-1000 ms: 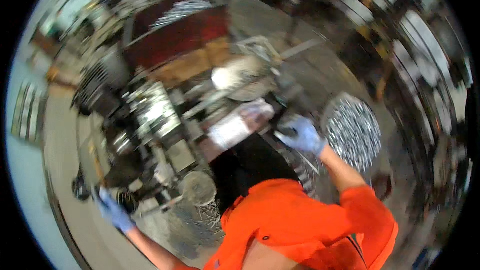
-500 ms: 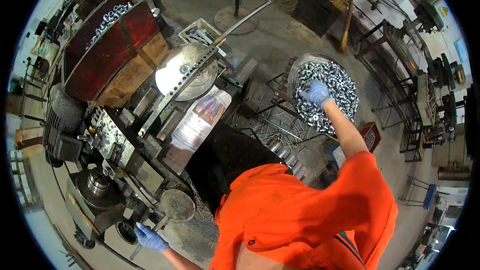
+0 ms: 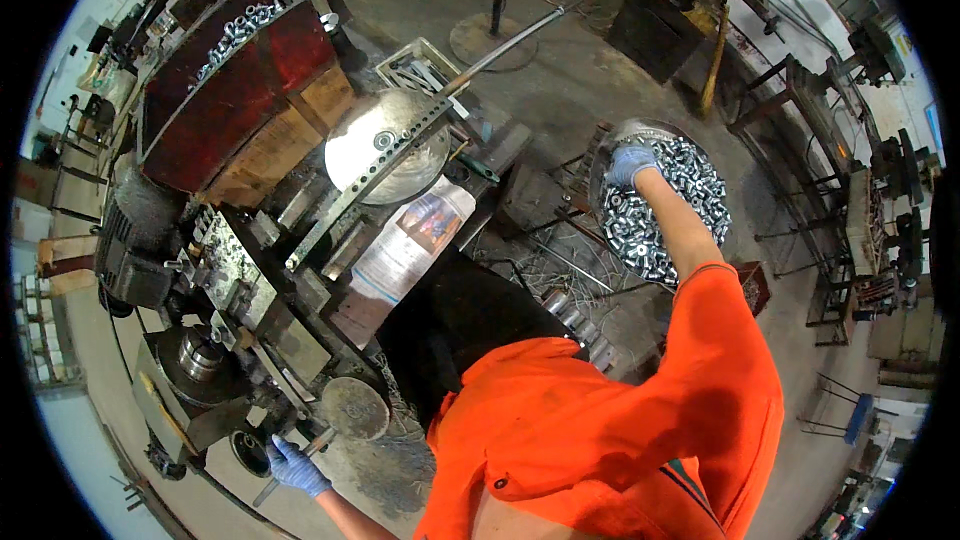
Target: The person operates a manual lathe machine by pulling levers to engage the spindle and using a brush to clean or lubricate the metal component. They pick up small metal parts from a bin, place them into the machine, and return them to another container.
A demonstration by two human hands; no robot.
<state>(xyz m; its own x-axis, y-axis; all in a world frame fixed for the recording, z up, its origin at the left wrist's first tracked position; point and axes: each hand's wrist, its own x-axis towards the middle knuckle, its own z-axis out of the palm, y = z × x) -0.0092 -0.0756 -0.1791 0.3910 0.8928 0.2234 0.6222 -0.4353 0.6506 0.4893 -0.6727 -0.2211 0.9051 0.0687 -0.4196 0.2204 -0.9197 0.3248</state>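
My left hand [image 3: 297,467], in a blue glove, is closed around a metal lever bar [image 3: 322,440] at the lower left, beside a round grey disc [image 3: 355,409]. My right hand [image 3: 630,165], gloved likewise, reaches into a round metal pan [image 3: 603,148] at the right. The pan is heaped with small shiny metal nut-like pieces [image 3: 672,215]. The hand is down at the pan's far left part, touching the pieces. Its fingers point downward and are mostly hidden, so I cannot tell what they hold.
A machine with a bright round plate [image 3: 350,145] and a perforated bar [image 3: 385,162] stands at the left. Behind it, a red bin [image 3: 225,100] holds more pieces. A printed paper sack [image 3: 405,250] lies by my legs. A broom [image 3: 716,65] and metal racks [image 3: 800,105] stand farther right.
My right hand has moved from the pieces toward the pan's far left edge. The whole view has shifted slightly. My left hand stays on the lever bar.
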